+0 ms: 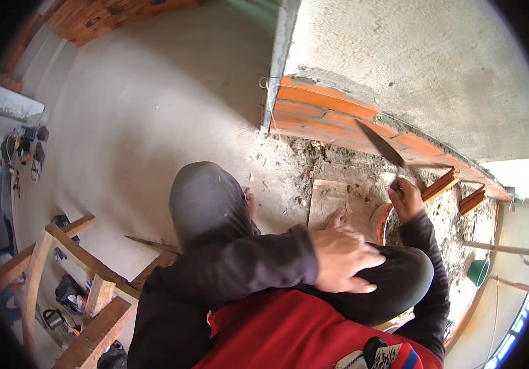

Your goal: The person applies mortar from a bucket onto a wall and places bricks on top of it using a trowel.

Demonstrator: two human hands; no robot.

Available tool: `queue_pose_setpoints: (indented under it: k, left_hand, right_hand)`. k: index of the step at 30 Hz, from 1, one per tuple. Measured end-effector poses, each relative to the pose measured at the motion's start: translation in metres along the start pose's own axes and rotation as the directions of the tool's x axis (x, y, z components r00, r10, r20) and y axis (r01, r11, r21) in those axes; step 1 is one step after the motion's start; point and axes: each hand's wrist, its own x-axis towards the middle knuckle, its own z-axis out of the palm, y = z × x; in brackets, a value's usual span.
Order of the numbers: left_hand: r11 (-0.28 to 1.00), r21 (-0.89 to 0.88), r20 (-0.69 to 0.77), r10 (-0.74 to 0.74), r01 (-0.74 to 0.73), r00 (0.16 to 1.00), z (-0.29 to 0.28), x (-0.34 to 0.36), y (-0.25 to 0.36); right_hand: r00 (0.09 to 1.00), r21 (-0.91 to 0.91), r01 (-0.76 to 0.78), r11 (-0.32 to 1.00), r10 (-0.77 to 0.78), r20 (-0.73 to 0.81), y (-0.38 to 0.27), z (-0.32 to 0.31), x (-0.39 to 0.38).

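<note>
My right hand [407,200] is closed around the handle of a trowel [380,145]. Its pointed metal blade reaches up and left, in front of a low course of orange bricks [327,98] with mortar joints. My left hand [344,258] lies across my right thigh near the knee, fingers stretched out and holding nothing. Just below and left of my right hand is an orange-rimmed bucket [381,222], partly hidden by my hand and leg. A thin string [338,95] runs along the top edge of the bricks.
Two loose hollow bricks [440,185] lean by the wall at right. A green bucket [478,272] stands farther right. Mortar crumbs [289,157] litter the wall's foot. At lower left stands a wooden frame [95,264]; tools and bags [24,150] lie beyond it.
</note>
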Motion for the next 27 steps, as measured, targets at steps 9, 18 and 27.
queue_pose_setpoints:
  k: [9,18,27]
  left_hand:
    - [0.68,0.476,-0.115,-0.581,0.558,0.806,-0.033,-0.058,-0.029]
    - [0.664,0.476,-0.105,-0.608,0.577,0.787,-0.028,-0.06,-0.041]
    - [0.697,0.455,-0.059,-0.597,0.554,0.8,-0.028,-0.042,-0.047]
  right_hand:
    - [0.97,0.098,0.211,0.973,-0.22,0.099,-0.031,0.096,0.076]
    - [0.985,0.171,0.17,0.97,-0.173,-0.002,-0.027,0.127,0.09]
    - [0.997,0.206,0.074,0.976,-0.067,-0.039,0.021,0.083,0.064]
